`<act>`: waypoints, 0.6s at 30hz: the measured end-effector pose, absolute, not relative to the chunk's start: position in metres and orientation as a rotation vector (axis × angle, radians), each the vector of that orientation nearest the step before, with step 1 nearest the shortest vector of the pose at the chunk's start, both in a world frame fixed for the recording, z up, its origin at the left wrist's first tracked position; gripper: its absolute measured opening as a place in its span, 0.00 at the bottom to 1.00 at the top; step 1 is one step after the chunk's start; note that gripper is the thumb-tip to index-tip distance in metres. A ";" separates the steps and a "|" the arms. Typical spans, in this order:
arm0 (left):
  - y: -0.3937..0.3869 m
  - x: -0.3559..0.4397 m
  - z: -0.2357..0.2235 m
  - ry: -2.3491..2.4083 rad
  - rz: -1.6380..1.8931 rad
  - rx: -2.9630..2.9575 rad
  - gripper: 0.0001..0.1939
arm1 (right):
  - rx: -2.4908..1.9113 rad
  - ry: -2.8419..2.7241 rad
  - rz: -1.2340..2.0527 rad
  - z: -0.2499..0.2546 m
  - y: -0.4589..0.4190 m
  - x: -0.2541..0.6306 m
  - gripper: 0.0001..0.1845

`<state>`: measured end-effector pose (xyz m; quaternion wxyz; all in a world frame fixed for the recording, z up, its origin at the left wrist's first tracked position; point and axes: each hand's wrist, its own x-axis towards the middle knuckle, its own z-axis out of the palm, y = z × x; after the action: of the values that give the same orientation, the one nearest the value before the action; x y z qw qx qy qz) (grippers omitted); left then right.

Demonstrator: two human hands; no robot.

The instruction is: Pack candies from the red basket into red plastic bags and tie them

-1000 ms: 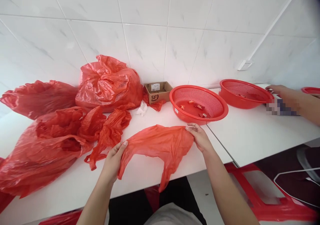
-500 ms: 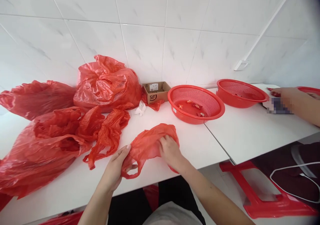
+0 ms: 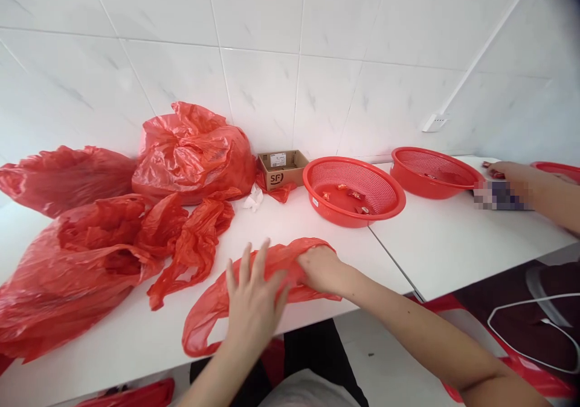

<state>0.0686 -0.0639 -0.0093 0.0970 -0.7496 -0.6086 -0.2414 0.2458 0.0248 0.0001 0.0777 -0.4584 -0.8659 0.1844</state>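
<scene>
A thin red plastic bag [image 3: 206,319] with loop handles lies on the white table in front of me. My left hand [image 3: 254,298] is over the bag, fingers spread and apart. My right hand [image 3: 319,267] reaches into the bag's mouth, and its fingers are hidden inside the red film. Just beyond the bag stands a red plastic basket [image 3: 333,215] with a few small wrapped pieces [image 3: 356,195] on its bottom. Left of the bag, a crumpled red bag [image 3: 194,244] trails from a larger pile of red bags [image 3: 67,280].
Two bulky red bags [image 3: 194,159] sit against the tiled wall. A small cardboard box [image 3: 284,174] and white tissue [image 3: 254,197] are beside them. Another red basket [image 3: 435,186] stands farther right, near a co-worker's arm [image 3: 544,192]. A red stool [image 3: 539,377] is below the table edge.
My left hand has let go of the bag's handle and spread its fingers over the bag. My right hand has gone deeper into it, and the bag lies more stretched out leftward.
</scene>
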 end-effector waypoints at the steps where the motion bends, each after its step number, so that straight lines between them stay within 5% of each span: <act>1: -0.053 0.062 -0.016 -1.947 -0.566 -2.143 0.09 | -1.325 -2.670 0.576 0.006 0.021 0.249 0.27; 3: -0.030 0.034 -0.024 -2.165 -0.433 -1.990 0.15 | -1.197 -2.847 0.658 0.018 0.013 0.261 0.40; 5: -0.016 0.004 -0.025 -2.236 -0.394 -1.980 0.19 | -1.105 -2.945 0.762 0.029 0.008 0.275 0.42; 11: -0.039 -0.021 -0.013 -2.233 -0.335 -2.359 0.25 | -1.051 -2.467 1.048 0.048 0.034 0.316 0.24; 18: -0.059 -0.013 -0.011 -2.307 -0.935 -2.379 0.21 | -1.541 -2.117 0.231 0.033 0.086 0.350 0.23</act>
<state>-0.0126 -0.0588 -0.0112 -0.1500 -0.6831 -0.6624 -0.2684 0.3502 0.0857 0.0329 0.2537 -0.5672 -0.7789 0.0850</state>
